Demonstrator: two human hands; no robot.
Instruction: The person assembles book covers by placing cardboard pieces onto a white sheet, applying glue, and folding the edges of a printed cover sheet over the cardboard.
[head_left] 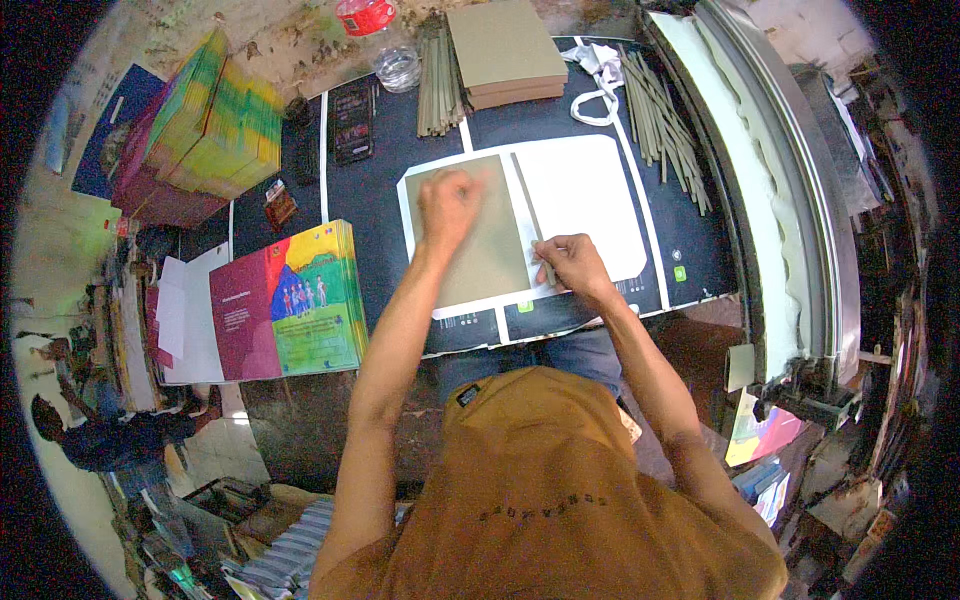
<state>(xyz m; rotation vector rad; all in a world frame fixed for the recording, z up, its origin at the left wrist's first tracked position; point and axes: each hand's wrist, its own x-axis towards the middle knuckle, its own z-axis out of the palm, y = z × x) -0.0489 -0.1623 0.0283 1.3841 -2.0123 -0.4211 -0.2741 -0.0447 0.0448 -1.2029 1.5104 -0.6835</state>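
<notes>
A white cover sheet point(590, 190) with cut corners lies on the dark table. On its left half rests a grey-brown board point(470, 262). My left hand point(450, 208) is curled into a fist over the upper part of this board, slightly blurred; nothing shows in it. A narrow grey board strip point(527, 196) runs along the sheet's middle, just right of the board. At the strip's near end my right hand point(572, 264) is closed, thumb and fingers pinching it. The right half of the sheet is bare white.
A stack of grey boards point(508, 50) stands at the back between loose strips point(438, 80) and more strips point(665, 125). Printed covers point(315, 295) are piled on the left, before a tall colourful stack point(205, 130). A long metal-edged machine point(800, 180) borders the right. A phone point(353, 122) lies behind.
</notes>
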